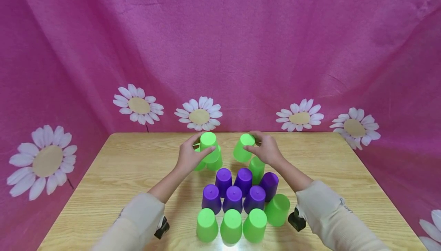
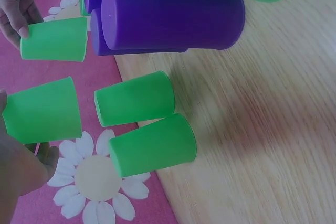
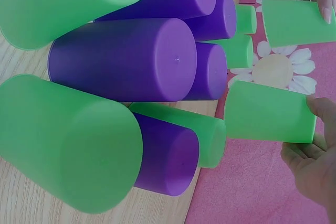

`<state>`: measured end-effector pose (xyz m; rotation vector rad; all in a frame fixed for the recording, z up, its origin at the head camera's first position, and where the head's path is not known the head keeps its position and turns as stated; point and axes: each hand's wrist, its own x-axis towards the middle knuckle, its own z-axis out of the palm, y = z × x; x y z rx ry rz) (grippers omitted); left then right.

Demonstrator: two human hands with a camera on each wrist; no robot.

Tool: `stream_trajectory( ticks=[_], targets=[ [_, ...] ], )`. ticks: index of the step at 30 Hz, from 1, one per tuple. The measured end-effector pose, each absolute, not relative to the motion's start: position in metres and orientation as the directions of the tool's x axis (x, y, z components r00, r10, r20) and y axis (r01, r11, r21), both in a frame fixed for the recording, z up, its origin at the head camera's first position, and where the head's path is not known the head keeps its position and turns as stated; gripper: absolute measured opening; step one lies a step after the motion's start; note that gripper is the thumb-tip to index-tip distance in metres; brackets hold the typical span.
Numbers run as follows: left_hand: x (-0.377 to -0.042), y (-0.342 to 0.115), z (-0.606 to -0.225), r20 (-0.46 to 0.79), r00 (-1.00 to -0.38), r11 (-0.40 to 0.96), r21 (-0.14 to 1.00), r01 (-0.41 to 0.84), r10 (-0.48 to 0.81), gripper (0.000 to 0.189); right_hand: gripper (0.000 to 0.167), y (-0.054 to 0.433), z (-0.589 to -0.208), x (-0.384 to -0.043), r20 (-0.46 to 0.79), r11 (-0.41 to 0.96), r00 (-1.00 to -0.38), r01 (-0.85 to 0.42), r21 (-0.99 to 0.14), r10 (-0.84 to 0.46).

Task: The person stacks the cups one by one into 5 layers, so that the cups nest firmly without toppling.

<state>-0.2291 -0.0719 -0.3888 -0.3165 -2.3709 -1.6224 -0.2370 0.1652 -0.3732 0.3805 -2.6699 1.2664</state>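
Note:
My left hand [image 1: 188, 155] grips an upside-down green cup [image 1: 208, 144] between thumb and fingers. In the left wrist view, that cup [image 2: 44, 111] hangs slightly above two upturned green cups [image 2: 152, 145] standing side by side, with a small gap. My right hand [image 1: 268, 150] holds another upside-down green cup [image 1: 242, 150], a bit tilted, off the table. Near that hand, a green cup [image 1: 256, 170] stands behind the purple cups. In the right wrist view, thumb and fingers of my right hand [image 3: 315, 166] pinch the closed end of the held cup [image 3: 270, 111].
Several purple cups [image 1: 232, 198] stand upside down in close rows mid-table. Three green cups [image 1: 231, 228] line the front, with another green cup [image 1: 277, 211] at their right. The wooden table [image 1: 138, 167] meets a pink cloth backdrop [image 1: 241, 71] printed with daisies.

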Motion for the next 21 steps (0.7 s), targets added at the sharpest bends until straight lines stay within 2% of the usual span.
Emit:
stream_trajectory(
  ticks=[10, 21],
  targets=[
    [-0.240, -0.056, -0.387, 0.329, -0.944, 0.338, 0.885, 0.319, 0.028, 0.052, 0.045, 0.169, -0.375, -0.242, 0.230, 0.573, -0.966, -0.255, -0.779, -0.117],
    [-0.246, -0.048, -0.394, 0.337, -0.941, 0.310, 0.891, 0.331, 0.036, 0.054, 0.046, 0.171, -0.380, -0.243, 0.224, 0.584, -0.969, -0.242, -0.775, -0.104]
  ],
)
